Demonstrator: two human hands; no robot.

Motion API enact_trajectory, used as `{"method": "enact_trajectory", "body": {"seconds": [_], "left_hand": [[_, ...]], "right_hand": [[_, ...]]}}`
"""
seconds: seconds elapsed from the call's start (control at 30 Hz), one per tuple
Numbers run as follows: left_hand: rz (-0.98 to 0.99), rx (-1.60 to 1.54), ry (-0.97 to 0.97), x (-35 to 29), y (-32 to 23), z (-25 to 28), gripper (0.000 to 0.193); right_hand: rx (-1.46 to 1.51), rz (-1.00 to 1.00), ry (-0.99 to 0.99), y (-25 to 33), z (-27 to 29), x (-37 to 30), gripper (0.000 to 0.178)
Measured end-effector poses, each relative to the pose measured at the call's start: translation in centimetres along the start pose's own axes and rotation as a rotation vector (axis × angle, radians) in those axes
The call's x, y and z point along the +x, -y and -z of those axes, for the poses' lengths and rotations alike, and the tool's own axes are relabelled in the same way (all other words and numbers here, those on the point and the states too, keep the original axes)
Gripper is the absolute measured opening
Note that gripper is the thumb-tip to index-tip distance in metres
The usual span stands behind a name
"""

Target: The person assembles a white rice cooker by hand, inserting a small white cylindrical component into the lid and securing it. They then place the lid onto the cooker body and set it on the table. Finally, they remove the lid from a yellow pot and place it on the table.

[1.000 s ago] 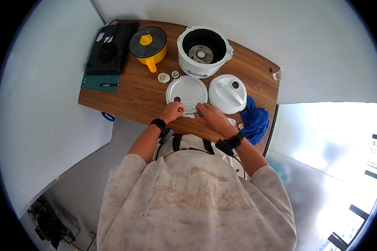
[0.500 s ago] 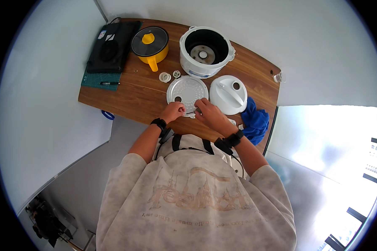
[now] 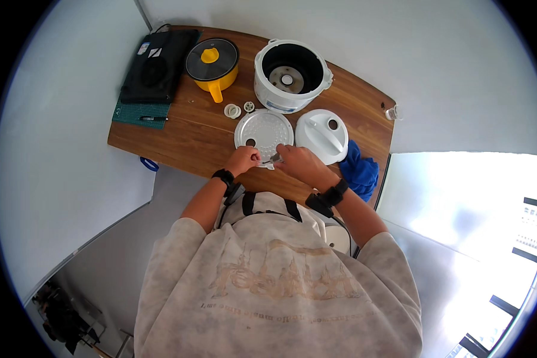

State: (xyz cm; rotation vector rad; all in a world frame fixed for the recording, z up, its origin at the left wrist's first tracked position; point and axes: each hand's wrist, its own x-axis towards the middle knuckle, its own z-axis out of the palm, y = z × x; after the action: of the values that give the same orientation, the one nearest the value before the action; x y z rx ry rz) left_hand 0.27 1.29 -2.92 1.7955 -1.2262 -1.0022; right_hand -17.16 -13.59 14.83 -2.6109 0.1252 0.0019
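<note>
A round, dimpled inner lid plate (image 3: pixel 265 126) lies on the table, with a dark round hole at its near left. My left hand (image 3: pixel 243 160) is closed at the plate's near edge; what its fingertips pinch is too small to name. Just right of it, my right hand (image 3: pixel 304 165) has its fingers closed around a small grey piece (image 3: pixel 275 157), mostly hidden, that points toward my left fingertips. Beside the plate rests a white domed cooker lid (image 3: pixel 323 137) with a raised handle and a round opening. Behind both stands the white cooker body (image 3: pixel 280 98), uncovered, showing its dark inside.
Two small white round parts, a ring (image 3: pixel 232 111) and a disc (image 3: pixel 249 106), lie left of the plate. Farther left are a yellow pot (image 3: pixel 222 80), a black flat appliance (image 3: pixel 153 68) and a pen (image 3: pixel 153 119) on a green mat. A blue cloth (image 3: pixel 359 173) bunches at the right edge near a clear cup (image 3: pixel 391 113).
My right hand has turned slightly, and more of the grey piece shows between its fingers. My left hand stays at the plate's near edge. The whole view has shifted a little.
</note>
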Motion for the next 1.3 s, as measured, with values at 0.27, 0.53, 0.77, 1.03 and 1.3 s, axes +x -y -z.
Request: {"method": "enact_trajectory", "body": {"seconds": [0.27, 0.53, 0.77, 1.03, 1.3], "left_hand": [[-0.007, 0.003, 0.001, 0.1, -0.2, 0.3, 0.016], [-0.014, -0.047, -0.005, -0.1, -0.3, 0.3, 0.015], [-0.002, 0.013, -0.006, -0.2, -1.0, 0.5, 0.014], [0.015, 0.101, 0.015, -0.1, -1.8, 1.4, 0.015], [0.071, 0.044, 0.109, 0.7, -0.8, 1.7, 0.017]], "right_hand": [[-0.309, -0.055, 0.083, 0.9, -0.5, 0.9, 0.037], [-0.067, -0.029, 0.124, 1.9, 0.1, 1.5, 0.025], [-0.079, 0.031, 0.221, 2.1, -0.4, 1.7, 0.032], [-0.255, 0.13, 0.213, 2.3, -1.3, 3.1, 0.025], [-0.226, -0.179, 0.151, 2.3, -0.9, 3.1, 0.029]]}}
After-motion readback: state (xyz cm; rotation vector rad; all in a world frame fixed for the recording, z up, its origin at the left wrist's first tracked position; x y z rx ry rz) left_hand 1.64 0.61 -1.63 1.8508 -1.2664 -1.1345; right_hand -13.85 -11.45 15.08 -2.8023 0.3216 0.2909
